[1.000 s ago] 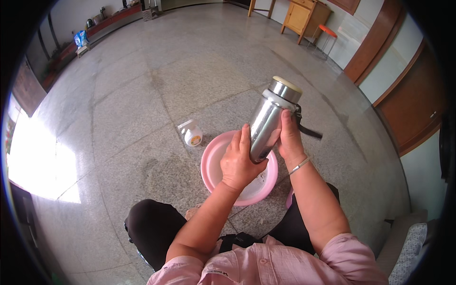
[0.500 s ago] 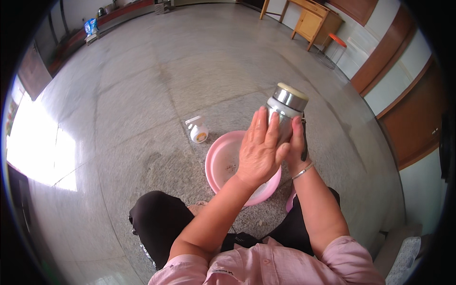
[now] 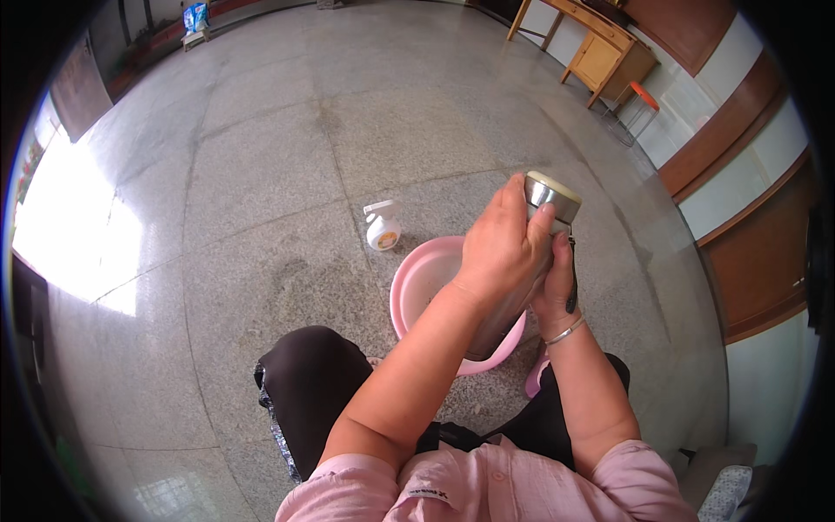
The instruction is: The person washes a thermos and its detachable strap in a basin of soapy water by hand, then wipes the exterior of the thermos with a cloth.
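A silver vacuum flask with a pale cream top is held at a slant over a pink plastic basin. My left hand wraps round its upper part, just below and beside the lid, fingers closed. My right hand grips the flask's body from the right side; some of its fingers are hidden behind the flask. A dark strap or handle shows by the right hand. The flask's lower end hangs over the basin, partly covered by my left forearm. A white spray bottle stands on the floor beyond the basin.
My knees in black trousers flank the basin. Grey stone floor spreads ahead. At the far right are a wooden desk and an orange-topped stool. A blue-and-white bag sits on a low stand far left.
My left hand has gone from lying flat along the flask to wrapping round its upper part by the lid. My right hand keeps its hold. The whole view has shifted slightly.
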### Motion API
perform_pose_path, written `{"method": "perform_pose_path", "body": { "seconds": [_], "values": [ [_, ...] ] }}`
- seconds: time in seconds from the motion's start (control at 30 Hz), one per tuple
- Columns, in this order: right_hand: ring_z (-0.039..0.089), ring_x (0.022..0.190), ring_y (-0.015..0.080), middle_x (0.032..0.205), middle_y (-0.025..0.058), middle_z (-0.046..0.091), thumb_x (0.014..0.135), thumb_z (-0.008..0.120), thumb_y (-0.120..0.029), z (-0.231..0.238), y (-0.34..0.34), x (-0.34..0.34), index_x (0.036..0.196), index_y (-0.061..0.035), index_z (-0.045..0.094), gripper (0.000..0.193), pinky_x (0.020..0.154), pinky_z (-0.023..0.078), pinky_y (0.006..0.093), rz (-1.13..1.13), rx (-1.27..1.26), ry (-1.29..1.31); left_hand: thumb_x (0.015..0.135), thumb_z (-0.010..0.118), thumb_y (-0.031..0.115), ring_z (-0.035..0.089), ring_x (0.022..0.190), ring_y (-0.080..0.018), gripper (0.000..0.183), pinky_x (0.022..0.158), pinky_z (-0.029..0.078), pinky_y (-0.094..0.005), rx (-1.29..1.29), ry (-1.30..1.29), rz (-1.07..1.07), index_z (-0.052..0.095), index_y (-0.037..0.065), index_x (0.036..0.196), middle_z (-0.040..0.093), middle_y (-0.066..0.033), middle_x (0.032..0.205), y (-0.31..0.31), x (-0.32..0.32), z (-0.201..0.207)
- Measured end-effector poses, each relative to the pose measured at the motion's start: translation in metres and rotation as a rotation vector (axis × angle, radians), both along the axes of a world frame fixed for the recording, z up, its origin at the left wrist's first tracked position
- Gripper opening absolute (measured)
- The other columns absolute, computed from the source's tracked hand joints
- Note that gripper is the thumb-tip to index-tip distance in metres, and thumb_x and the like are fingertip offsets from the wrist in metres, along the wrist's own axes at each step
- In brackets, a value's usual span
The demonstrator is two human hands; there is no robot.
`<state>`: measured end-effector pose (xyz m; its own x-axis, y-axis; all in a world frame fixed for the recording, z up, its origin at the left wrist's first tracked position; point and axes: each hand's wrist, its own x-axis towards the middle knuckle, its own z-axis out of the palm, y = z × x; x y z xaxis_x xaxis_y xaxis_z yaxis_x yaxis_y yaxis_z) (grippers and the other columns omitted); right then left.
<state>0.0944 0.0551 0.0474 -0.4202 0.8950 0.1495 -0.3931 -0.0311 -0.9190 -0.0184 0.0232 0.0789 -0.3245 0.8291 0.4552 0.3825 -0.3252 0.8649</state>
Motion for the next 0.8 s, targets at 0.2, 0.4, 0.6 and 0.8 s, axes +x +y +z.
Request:
{"method": "perform_pose_path", "body": {
  "seconds": [0.2,0.4,0.6,0.8],
  "values": [
    [0.050,0.099,0.0191,0.108,0.0083,0.051,0.078,0.050,-0.055,0.008,0.012,0.011,0.115,-0.0032,0.043,0.064,0.085,0.041,0.0314,-0.074,-0.034,0.072,0.080,0.049,0.045,0.053,0.097,-0.0378,0.066,0.082,0.042,-0.0392,-0.204,-0.111,-0.176,0.034,-0.003,0.122,0.052,-0.0270,0.107,-0.004,0.000,-0.026],
    [0.056,0.082,0.0170,0.091,0.0063,0.058,0.075,0.051,-0.059,0.027,0.028,0.029,0.103,-0.0038,0.051,0.062,0.071,0.046,0.0302,-0.109,0.041,0.107,0.070,0.058,0.050,0.054,0.098,-0.0359,0.078,0.084,0.042,-0.0384,-0.177,-0.134,-0.342,0.032,0.001,0.125,0.053,-0.0264,0.105,-0.012,0.009,-0.053],
    [0.054,0.087,0.0168,0.096,0.0058,0.056,0.076,0.050,-0.059,0.025,0.033,0.034,0.107,-0.0050,0.050,0.062,0.076,0.045,0.0311,-0.195,0.033,0.113,0.056,0.076,0.039,0.047,0.107,-0.0263,0.090,0.091,0.035,-0.0330,-0.212,-0.428,-0.577,0.034,0.001,0.126,0.050,-0.0186,0.112,-0.012,0.006,-0.072],
    [0.054,0.089,0.0175,0.099,0.0039,0.055,0.083,0.042,-0.055,0.027,0.042,0.036,0.111,-0.0101,0.048,0.053,0.077,0.046,0.0324,-0.194,0.001,0.217,0.055,0.078,0.031,0.047,0.104,-0.0220,0.083,0.091,0.034,-0.0306,-0.341,-0.807,-0.794,0.039,0.001,0.123,0.051,-0.0112,0.108,-0.014,-0.001,-0.090]
  ]
}}
